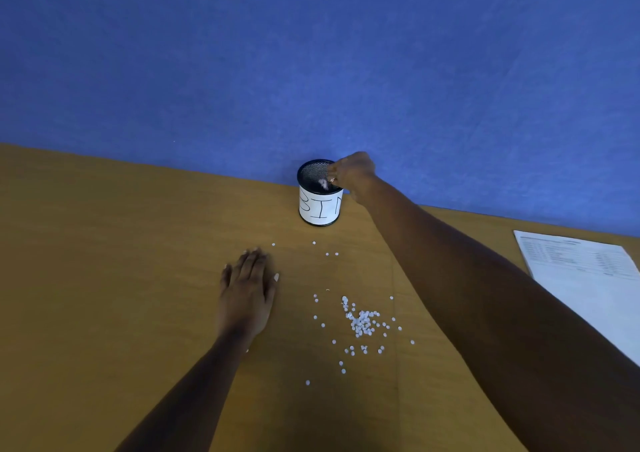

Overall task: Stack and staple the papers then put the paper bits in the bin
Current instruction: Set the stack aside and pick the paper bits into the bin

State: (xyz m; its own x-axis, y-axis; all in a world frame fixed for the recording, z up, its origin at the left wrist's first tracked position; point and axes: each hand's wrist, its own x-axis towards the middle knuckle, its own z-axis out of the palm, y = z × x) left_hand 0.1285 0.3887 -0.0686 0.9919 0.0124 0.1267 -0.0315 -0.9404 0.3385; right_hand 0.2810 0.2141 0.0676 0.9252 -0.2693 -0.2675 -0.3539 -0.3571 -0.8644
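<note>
Paper bits (362, 321) are being carried to the mesh bin (320, 205).
Right hand (353, 172) is hovering over the bin's mouth, fingers bunched above a blurred white clump; pinched or falling, I cannot tell. The left hand (246, 295) is lying flat and open, with most bits just right of it. Light bits could be missing the narrow mouth.

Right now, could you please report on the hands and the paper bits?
Right hand over bin, fingers bunched, white blur beneath. Left hand flat on desk. Pile of bits on desk. Nothing blocks the bin.
</note>
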